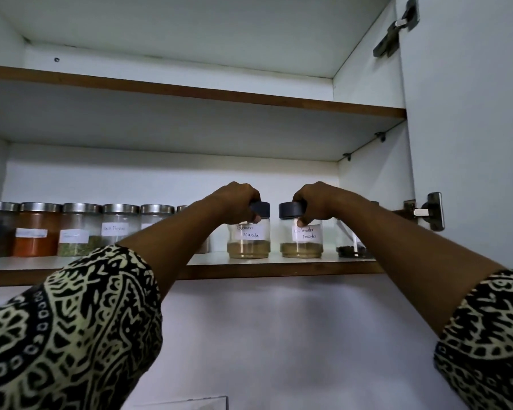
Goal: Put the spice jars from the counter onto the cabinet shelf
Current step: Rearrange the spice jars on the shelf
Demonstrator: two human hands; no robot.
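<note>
- Garam Masala jar (248, 239) and Coriander Powder jar (301, 241): clear glass by the look, dark lids, each about a quarter full of tan powder. Likely light but breakable and smooth-sided; the lid or just below it seems the safest hold.
- Both stand upright near the front edge of the lower cabinet shelf (279, 269), just apart, right of a row of steel-lidded jars (80, 229).
- Left hand (237, 202): fingers curled closed over the Garam Masala lid, thumb on the glass.
- Right hand (317, 202): wrapped over the Coriander lid, thumb tip touching the label.
- Another jar (353, 247) of dark contents sits partly hidden behind the right forearm.
</note>
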